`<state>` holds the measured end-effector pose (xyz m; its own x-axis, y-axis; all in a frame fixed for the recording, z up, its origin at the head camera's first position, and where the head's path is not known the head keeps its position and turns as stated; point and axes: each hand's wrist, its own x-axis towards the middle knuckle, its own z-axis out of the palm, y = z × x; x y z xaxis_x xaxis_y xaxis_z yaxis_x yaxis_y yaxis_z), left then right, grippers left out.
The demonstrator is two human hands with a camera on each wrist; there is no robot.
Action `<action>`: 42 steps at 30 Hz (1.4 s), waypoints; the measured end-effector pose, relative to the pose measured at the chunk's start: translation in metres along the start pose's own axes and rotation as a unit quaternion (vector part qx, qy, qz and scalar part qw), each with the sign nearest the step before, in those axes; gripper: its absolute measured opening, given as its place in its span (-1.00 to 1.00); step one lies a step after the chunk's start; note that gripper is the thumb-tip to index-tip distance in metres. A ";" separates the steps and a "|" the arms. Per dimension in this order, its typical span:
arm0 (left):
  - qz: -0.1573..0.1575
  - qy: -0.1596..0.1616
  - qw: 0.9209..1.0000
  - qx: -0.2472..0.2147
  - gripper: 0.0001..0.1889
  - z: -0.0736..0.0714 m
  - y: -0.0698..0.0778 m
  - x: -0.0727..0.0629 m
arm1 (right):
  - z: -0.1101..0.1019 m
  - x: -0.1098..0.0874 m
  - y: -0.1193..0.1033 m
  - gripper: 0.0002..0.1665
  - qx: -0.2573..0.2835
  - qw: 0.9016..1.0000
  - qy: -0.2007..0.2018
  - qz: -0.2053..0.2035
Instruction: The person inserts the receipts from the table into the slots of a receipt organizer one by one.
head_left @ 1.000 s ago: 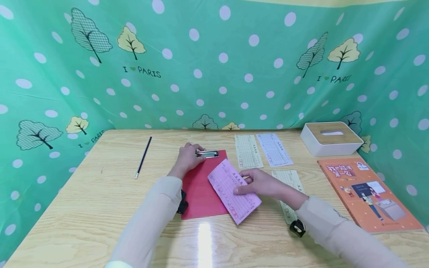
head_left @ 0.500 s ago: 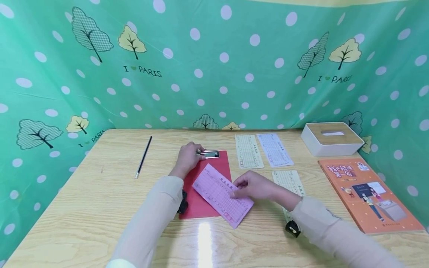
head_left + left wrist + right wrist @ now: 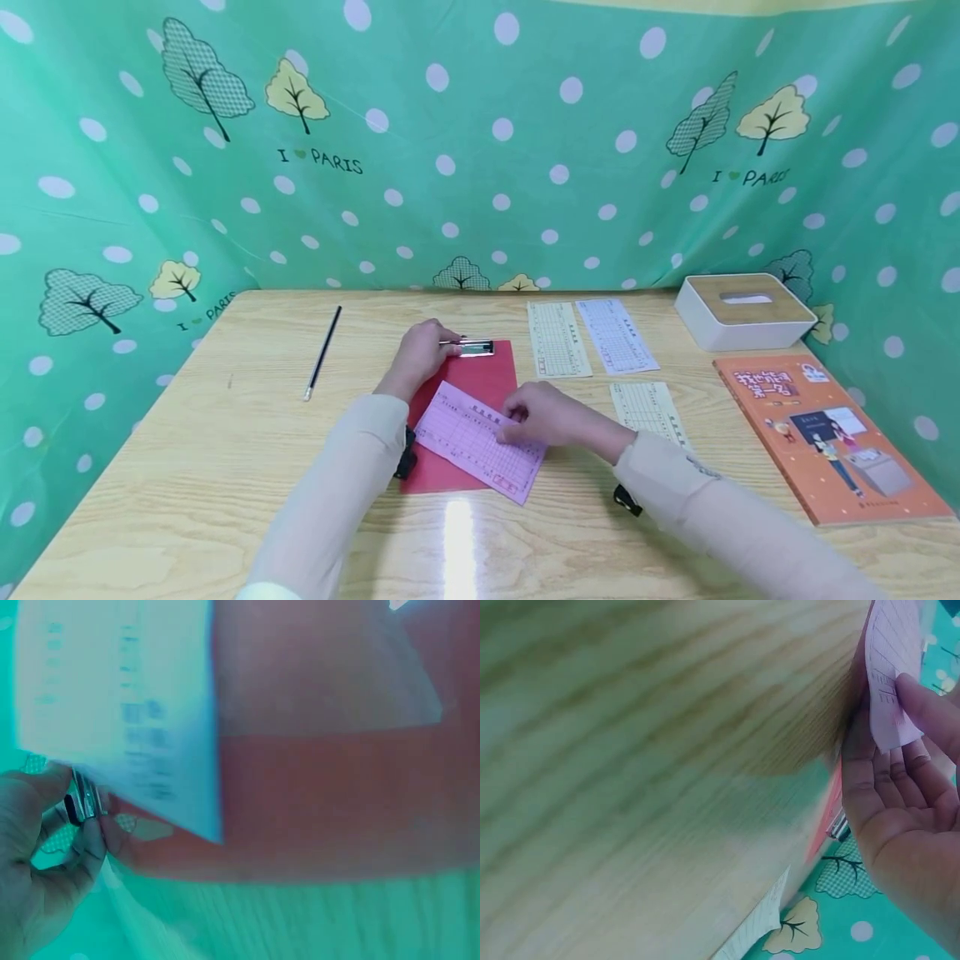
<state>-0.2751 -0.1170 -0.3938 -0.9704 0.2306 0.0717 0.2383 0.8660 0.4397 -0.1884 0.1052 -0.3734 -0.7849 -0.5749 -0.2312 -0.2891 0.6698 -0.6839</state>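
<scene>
A red clipboard lies on the table with its metal clip at the far end. My left hand holds that clip at its left side; the left wrist view shows thumb and fingers around the clip. Between thumb and fingers of my right hand is a pink printed form, slanted over the clipboard's middle and lower right. The form appears raised above the red surface in the left wrist view. In the right wrist view, my thumb lies on the form's printed face.
A pencil lies to the left. Right of the clipboard are a yellowish form, a bluish form and another yellowish form, partly under my right forearm. Farther right are a tissue box and an orange book.
My right hand has moved left with the pink form, which has turned and now covers more of the clipboard. My left hand has stayed at the clip.
</scene>
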 end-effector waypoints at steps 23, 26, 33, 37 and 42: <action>-0.042 -0.040 0.998 -0.033 -0.72 -0.007 0.005 -0.001 | 0.002 0.005 -0.004 -0.77 -0.029 0.999 0.011 0.017; -0.040 -0.042 0.998 -0.025 -0.69 -0.008 0.005 -0.001 | 0.001 0.007 -0.003 -0.79 -0.048 0.999 0.021 0.016; -0.027 -0.034 0.999 -0.016 -0.73 -0.007 0.006 -0.003 | -0.001 0.013 -0.005 -0.82 -0.070 0.997 0.033 0.011; -0.025 -0.029 0.999 -0.016 -0.75 -0.006 0.008 -0.004 | -0.003 0.015 -0.005 -0.75 -0.088 0.995 0.054 -0.004; -0.031 -0.020 0.999 -0.017 -0.75 -0.004 0.011 -0.005 | -0.006 0.012 -0.005 -0.67 -0.122 0.990 0.072 -0.025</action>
<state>-0.2675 -0.1107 -0.3853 -0.9807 0.1953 0.0075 0.1757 0.8639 0.4721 -0.1994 0.0977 -0.3682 -0.8315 -0.5485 -0.0882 -0.4393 0.7462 -0.5002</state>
